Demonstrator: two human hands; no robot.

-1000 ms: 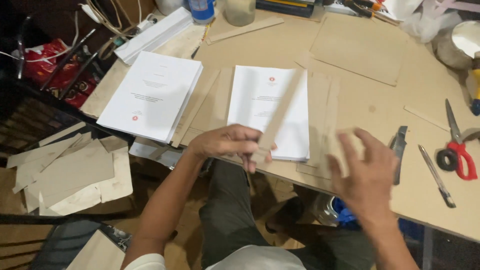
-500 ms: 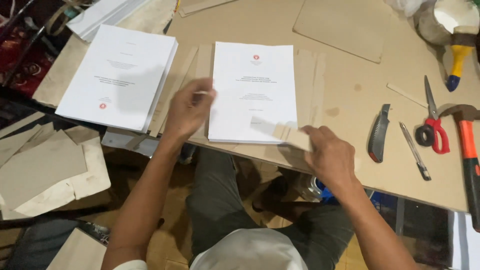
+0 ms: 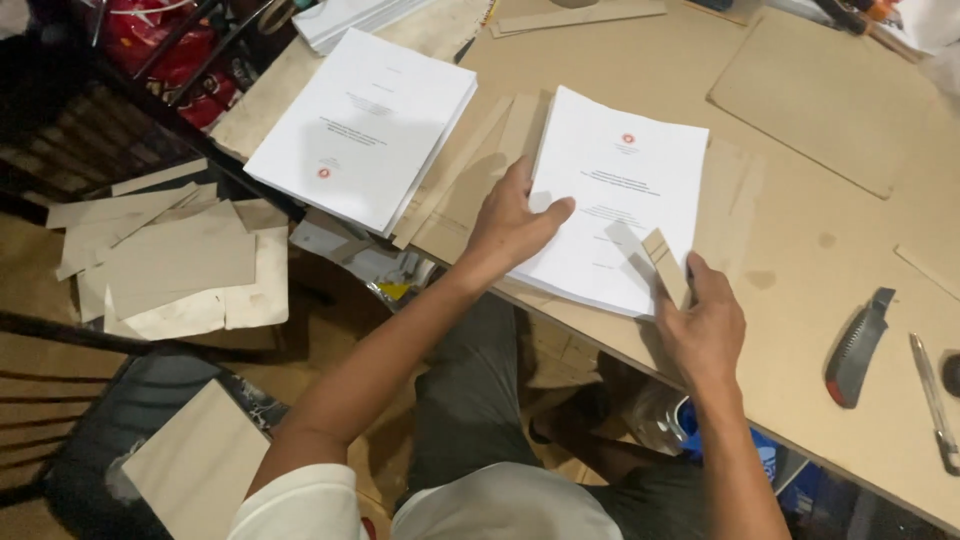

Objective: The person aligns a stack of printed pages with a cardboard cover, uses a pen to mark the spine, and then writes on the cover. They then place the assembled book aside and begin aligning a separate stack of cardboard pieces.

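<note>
My left hand [image 3: 515,220] presses flat on the left edge of a white stack of printed pages [image 3: 625,190] lying on the brown table [image 3: 820,260]. My right hand [image 3: 705,325] is at the stack's lower right corner and holds a narrow brown cardboard strip [image 3: 665,265] against that edge. More cardboard strips [image 3: 735,200] lie under and beside the stack. A second, thicker white stack of pages [image 3: 365,125] lies to the left, on further strips [image 3: 470,175].
A black and red utility knife [image 3: 858,348] and a slim metal tool [image 3: 935,400] lie at the right. A large cardboard sheet [image 3: 835,95] rests at the back. Cardboard offcuts [image 3: 170,260] litter the floor at the left, beside a dark chair [image 3: 150,420].
The camera has dropped closer. My left hand has slid down the stack's left edge. My right hand carried the cardboard strip to the stack's lower right corner.
</note>
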